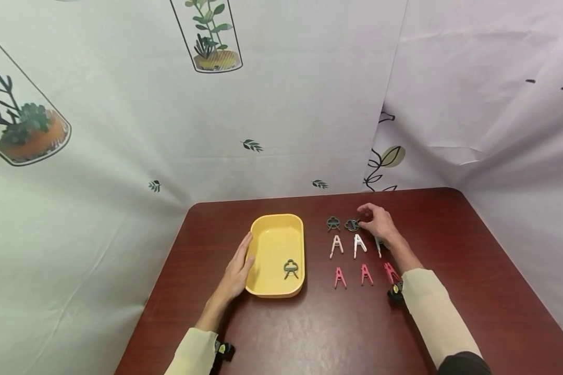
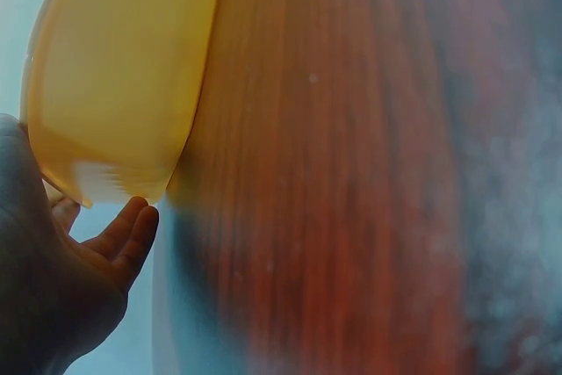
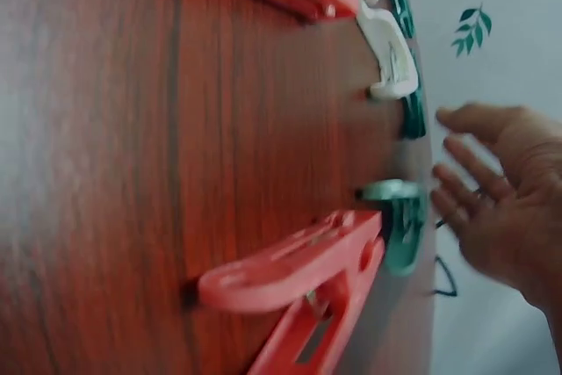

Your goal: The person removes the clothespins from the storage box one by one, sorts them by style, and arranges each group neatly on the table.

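My left hand (image 1: 236,271) holds the left side of a yellow plastic basin (image 1: 266,293), thumb over the rim and fingers along the outer wall. One dark green clip (image 1: 291,268) lies inside the basin. Over the back of the clothespin rows, my right hand (image 1: 379,223) has its fingers apart, its thumb close to a dark green clip (image 1: 352,225) on the table. Another dark green clip (image 1: 333,223) lies to the left of that one. In the right wrist view no thing shows between the blurred fingers (image 3: 465,199).
Middle row: a pale pink clothespin (image 1: 337,246), a white clothespin (image 1: 359,245) and a pale green clothespin (image 1: 379,247), partly covered by my right wrist. Nearer me lie three red-pink clothespins (image 1: 366,274). A patterned cloth (image 1: 281,177) hangs behind the dark red table (image 1: 319,333).
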The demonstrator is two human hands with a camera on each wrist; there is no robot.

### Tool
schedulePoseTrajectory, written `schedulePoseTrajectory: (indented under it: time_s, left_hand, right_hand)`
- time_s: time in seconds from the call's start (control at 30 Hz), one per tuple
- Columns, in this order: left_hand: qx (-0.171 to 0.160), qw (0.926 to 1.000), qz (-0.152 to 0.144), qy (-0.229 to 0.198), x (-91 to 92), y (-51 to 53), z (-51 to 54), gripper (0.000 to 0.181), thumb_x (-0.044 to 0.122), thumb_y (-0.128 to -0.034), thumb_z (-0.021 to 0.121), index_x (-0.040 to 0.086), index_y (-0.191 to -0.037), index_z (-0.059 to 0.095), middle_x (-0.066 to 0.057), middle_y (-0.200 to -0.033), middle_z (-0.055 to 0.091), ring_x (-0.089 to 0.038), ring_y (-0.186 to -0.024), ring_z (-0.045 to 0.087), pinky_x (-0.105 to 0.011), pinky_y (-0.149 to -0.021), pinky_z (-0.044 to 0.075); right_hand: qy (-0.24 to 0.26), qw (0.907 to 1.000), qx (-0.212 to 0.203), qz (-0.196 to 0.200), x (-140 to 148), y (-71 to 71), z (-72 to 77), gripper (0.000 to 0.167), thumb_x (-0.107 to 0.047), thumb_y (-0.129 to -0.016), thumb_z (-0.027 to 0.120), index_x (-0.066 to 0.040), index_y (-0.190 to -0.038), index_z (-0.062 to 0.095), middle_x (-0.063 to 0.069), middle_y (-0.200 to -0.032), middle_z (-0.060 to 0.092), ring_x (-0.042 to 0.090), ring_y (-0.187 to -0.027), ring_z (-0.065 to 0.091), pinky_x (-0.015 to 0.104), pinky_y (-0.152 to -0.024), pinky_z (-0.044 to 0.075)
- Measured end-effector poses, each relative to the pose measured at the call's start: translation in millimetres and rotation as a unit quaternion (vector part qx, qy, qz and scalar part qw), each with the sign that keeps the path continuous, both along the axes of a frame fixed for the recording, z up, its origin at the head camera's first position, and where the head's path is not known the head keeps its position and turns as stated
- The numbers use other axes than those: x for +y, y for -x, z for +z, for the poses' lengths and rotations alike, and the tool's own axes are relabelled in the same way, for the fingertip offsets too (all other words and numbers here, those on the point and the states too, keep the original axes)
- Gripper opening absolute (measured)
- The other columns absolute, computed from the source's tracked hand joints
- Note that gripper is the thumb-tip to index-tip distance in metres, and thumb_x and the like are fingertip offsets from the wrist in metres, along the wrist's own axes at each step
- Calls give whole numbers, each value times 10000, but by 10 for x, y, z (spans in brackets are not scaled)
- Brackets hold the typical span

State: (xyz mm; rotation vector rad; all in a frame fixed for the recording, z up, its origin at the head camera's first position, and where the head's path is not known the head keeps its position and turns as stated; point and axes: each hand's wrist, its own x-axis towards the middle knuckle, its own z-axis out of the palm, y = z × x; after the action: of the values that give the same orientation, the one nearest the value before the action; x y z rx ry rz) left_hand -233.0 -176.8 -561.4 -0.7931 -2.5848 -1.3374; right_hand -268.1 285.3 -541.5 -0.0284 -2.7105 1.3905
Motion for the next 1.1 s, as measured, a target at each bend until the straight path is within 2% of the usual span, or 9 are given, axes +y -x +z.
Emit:
schedulePoseTrajectory:
  time_s: [0.1,0.27,0.47,0.63,0.8,0.97,1.1]
  left_hand:
    - [20,10000,-9,5,-1,3,4,585,53,-1110,495,-9,-1656,295,-126,-1737,277,-338,-1590,250,-111,-1195,102]
    - [56,10000,-34,7,-4,2,2,588,46,-1106,498,-10,-1656,297,-146,-1732,283,-343,-1589,254,-113,-1198,105]
    - [103,9999,-49,-22,-7,5,-8,582,41,-1102,499,-23,-1648,305,-162,-1727,288,-357,-1586,254,-119,-1206,107]
    - [135,9999,-70,-43,-3,6,-10,584,28,-1097,499,-43,-1642,302,-187,-1721,287,-379,-1581,259,-116,-1204,98]
    - [203,9997,-81,-61,6,12,-5,597,-7,-1081,501,-53,-1640,296,-203,-1718,285,-396,-1575,265,-108,-1195,93]
    - [174,9998,-102,-55,9,15,6,598,-7,-1084,503,-46,-1643,296,-188,-1723,282,-379,-1582,256,-119,-1205,98]
    - [105,9999,-79,-36,2,8,4,592,9,-1093,501,-32,-1647,298,-167,-1728,281,-359,-1588,249,-122,-1208,101]
  right_hand:
    - [334,9987,-45,373,52,32,-50,408,65,-963,723,33,-1356,620,272,-1366,633,440,-1283,577,576,-1034,493]
    - [432,9948,46,918,134,66,-128,420,114,-942,726,79,-1345,611,289,-1308,665,466,-1244,602,596,-1043,490]
    - [402,9929,177,1103,193,85,-154,414,159,-927,709,106,-1326,613,294,-1244,691,477,-1206,614,627,-1044,482]
    - [235,9944,223,1004,194,94,-172,384,151,-935,704,94,-1307,627,274,-1214,704,451,-1165,636,578,-1002,521]
    - [132,9970,307,695,159,97,-184,358,100,-944,731,70,-1290,645,249,-1173,710,408,-1098,656,490,-943,550]
    - [32,9982,471,359,118,96,-202,365,67,-929,767,62,-1276,653,235,-1123,707,369,-1051,647,418,-903,527]
    - [-99,9982,584,114,80,100,-225,363,56,-904,798,50,-1240,663,200,-1048,703,319,-954,634,327,-814,506]
